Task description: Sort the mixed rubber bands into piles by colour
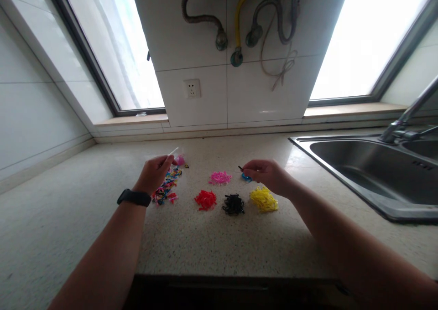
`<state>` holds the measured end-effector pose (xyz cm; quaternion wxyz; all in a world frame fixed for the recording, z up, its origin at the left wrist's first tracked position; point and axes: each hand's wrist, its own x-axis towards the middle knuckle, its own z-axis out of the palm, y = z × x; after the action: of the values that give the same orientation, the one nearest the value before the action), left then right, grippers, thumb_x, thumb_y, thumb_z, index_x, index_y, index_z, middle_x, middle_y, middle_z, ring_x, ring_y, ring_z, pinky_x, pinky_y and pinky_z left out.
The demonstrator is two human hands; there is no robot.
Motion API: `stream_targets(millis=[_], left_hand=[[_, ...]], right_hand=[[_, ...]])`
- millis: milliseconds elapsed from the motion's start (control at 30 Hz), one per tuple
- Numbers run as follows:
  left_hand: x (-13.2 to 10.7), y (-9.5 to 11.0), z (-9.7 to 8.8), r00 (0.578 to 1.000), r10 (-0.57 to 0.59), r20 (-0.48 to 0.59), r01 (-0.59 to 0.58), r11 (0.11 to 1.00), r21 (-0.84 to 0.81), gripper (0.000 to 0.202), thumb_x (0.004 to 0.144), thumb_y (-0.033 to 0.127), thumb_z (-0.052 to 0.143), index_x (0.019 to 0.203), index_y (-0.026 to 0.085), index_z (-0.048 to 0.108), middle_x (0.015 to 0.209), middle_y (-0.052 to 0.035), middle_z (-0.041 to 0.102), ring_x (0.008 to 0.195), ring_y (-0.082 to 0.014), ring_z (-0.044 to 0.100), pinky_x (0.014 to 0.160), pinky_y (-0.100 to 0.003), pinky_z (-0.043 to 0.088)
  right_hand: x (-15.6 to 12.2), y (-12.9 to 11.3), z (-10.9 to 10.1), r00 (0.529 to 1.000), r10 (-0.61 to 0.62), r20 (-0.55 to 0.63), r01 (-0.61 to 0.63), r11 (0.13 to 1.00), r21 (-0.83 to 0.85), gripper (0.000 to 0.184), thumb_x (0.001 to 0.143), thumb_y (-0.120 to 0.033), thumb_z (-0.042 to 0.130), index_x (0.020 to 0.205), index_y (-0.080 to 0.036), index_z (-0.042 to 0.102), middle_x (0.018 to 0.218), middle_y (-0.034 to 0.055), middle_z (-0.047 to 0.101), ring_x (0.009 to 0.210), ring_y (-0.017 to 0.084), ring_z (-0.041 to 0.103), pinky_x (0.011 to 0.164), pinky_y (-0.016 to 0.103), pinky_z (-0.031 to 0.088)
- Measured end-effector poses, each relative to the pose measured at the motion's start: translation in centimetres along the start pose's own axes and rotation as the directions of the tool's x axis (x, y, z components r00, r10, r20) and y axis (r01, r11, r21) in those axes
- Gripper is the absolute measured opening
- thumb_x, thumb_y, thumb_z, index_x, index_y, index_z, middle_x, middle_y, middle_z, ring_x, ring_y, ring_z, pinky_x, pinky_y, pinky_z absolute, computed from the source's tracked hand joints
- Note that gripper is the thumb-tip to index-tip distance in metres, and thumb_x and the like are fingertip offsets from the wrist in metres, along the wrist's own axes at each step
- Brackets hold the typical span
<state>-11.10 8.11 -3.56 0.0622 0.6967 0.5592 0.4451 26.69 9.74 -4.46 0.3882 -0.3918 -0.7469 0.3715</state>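
My left hand (154,172), with a dark band on its wrist, is closed on a thin white stick (173,151) that points up and right. Below and beside it lies a mixed pile of coloured rubber bands (166,189), with a pink item (179,160) behind. My right hand (263,173) pinches a small dark piece (240,168), too small to make out. It hovers over blue rubber bands (246,178), partly hidden by the fingers. Between my hands are piles of pink rubber bands (220,178), red rubber bands (205,200), black rubber bands (233,204) and yellow rubber bands (263,199).
A speckled stone counter (191,246) carries everything, its front edge nearest me. At the right a steel sink (369,173) with a faucet (407,114) is set in. The tiled wall behind has a socket (192,88) and pipes, with windows on both sides.
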Motion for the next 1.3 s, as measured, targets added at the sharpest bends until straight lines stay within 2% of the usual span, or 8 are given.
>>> stream_targets(millis=[133, 500, 1067, 1300], left_hand=[[-0.1, 0.0, 0.0, 1.000, 0.004, 0.008, -0.005, 1.000, 0.007, 0.045, 0.094, 0.049, 0.048, 0.081, 0.015, 0.074, 0.061, 0.0009, 0.052, 0.059, -0.0147, 0.050, 0.058, -0.025, 0.037], [-0.1, 0.0, -0.1, 1.000, 0.011, 0.010, -0.011, 1.000, 0.011, 0.044, 0.095, 0.049, 0.047, 0.081, 0.015, 0.073, 0.059, 0.0015, 0.051, 0.058, -0.0141, 0.049, 0.057, -0.025, 0.037], [-0.2, 0.3, 0.0, 1.000, 0.000, 0.000, 0.000, 1.000, 0.008, 0.044, 0.094, 0.048, 0.048, 0.081, 0.016, 0.074, 0.057, 0.0014, 0.052, 0.055, -0.0143, 0.050, 0.055, -0.025, 0.037], [-0.2, 0.1, 0.1, 1.000, 0.000, 0.009, -0.001, 1.000, 0.010, 0.044, 0.094, 0.049, 0.048, 0.080, 0.016, 0.074, 0.057, 0.0017, 0.052, 0.055, -0.0137, 0.049, 0.055, -0.025, 0.037]], right_hand=[[-0.4, -0.8, 0.7, 0.999, 0.035, 0.009, -0.036, 0.991, 0.127, 0.027, 0.080, -0.041, 0.070, 0.090, -0.016, 0.074, 0.069, 0.0023, 0.065, 0.058, 0.010, 0.051, 0.051, 0.025, 0.041], [-1.4, -2.3, 1.4, 0.998, 0.022, 0.057, -0.035, 0.969, 0.243, 0.026, 0.082, -0.040, 0.070, 0.091, -0.016, 0.075, 0.077, 0.0048, 0.069, 0.058, 0.009, 0.052, 0.052, 0.024, 0.043], [-1.8, -3.1, 1.2, 0.997, -0.029, 0.073, 0.003, 0.943, 0.334, 0.031, 0.084, -0.045, 0.070, 0.091, -0.015, 0.072, 0.077, 0.0036, 0.066, 0.059, 0.009, 0.053, 0.054, 0.024, 0.044], [-1.8, -3.1, 1.2, 0.997, -0.037, 0.074, 0.010, 0.942, 0.337, 0.028, 0.086, -0.042, 0.069, 0.091, -0.015, 0.071, 0.076, 0.0032, 0.065, 0.059, 0.009, 0.052, 0.053, 0.025, 0.043]])
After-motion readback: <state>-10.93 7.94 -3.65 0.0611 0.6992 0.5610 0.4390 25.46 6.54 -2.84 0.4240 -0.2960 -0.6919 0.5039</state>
